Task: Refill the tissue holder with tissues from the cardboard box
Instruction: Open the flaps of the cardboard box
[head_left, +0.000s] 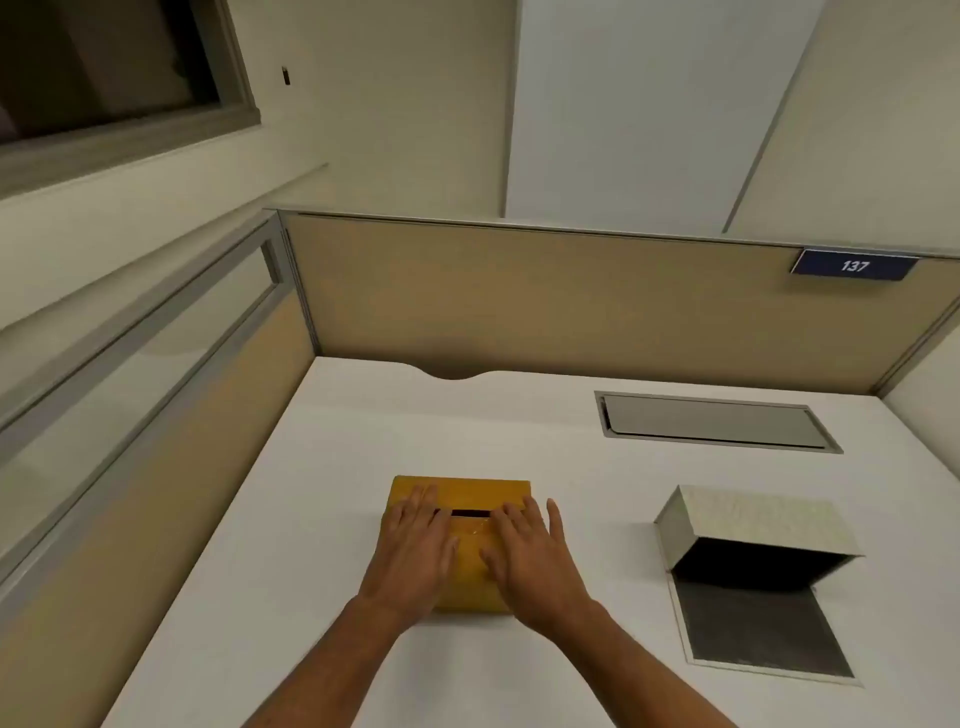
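Note:
A yellow box (470, 491) with a dark slot (470, 514) in its top lies on the white desk (322, 519). My left hand (415, 551) rests flat on its left half, fingers spread toward the slot. My right hand (530, 556) lies flat on its right half, fingertips at the slot's right end. Neither hand grips anything. To the right stands a pale grey box (753, 519) tipped on its side, its flap (758, 629) lying open on the desk and its inside dark. No tissues are visible.
A grey metal cable hatch (711, 421) is set into the desk at the back right. Tan partition panels (545, 296) wall in the desk behind and on the left, with a blue "137" sign (854, 266) at the upper right.

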